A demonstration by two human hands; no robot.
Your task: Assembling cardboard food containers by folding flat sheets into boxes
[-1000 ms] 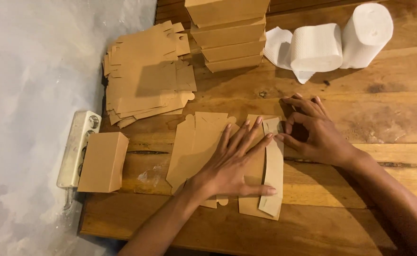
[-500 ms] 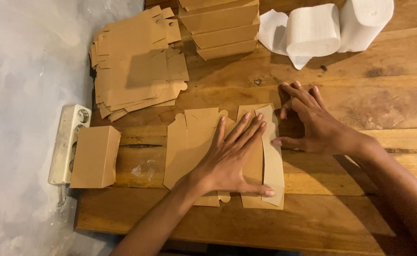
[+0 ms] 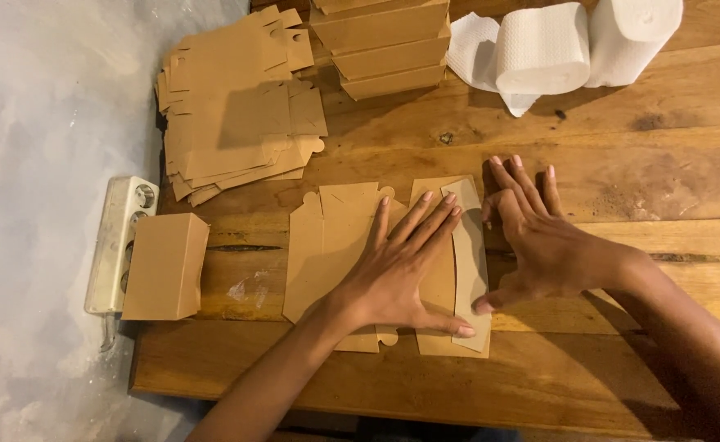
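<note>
On the brown wooden plank bench (image 3: pixel 622 164), near its front edge, lies the flat tan die-cut cardboard box blank (image 3: pixel 327 245), with its right-hand side panel (image 3: pixel 468 262) folded up along a lengthwise crease. Behind it sit a loose pile of flat tan cardboard blanks (image 3: pixel 229 106), a stack of folded tan cardboard boxes (image 3: pixel 384 41) and two white paper towel rolls (image 3: pixel 544 57). One finished tan box (image 3: pixel 164 266) stands at the bench's left end, beside a white power strip (image 3: pixel 119 241). The left hand (image 3: pixel 397 266) presses the blank flat, fingers spread, gripping nothing. The right hand (image 3: pixel 540 237), open too, pushes the panel's outer edge with thumb and fingertips. A clean fold likely wants firm pressure beside the crease and an even push along the panel.
</note>
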